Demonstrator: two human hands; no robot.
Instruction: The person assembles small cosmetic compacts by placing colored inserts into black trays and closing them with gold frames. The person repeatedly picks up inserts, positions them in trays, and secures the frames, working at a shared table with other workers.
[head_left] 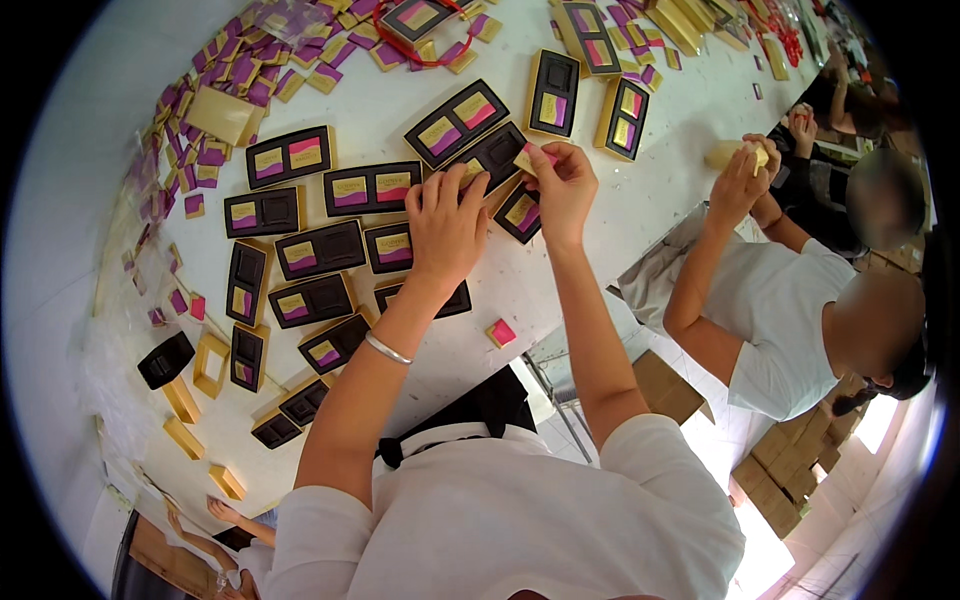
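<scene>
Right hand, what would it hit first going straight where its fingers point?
Past the pink-and-gold packet it holds, the right hand would probably first meet the black two-compartment box partly covered by the left hand; its height above that is unclear.

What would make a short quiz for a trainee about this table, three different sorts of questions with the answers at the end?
1. Which hand pinches a small pink-and-gold packet?
2. True or false: the silver bracelet is worn on the right arm.
3. Where does the large heap of purple-and-gold packets lie?
A. On the floor
B. At the far left of the white table
C. Against the wearer's shirt

Key:
1. The right hand.
2. False; it is on the left arm.
3. B.
</scene>
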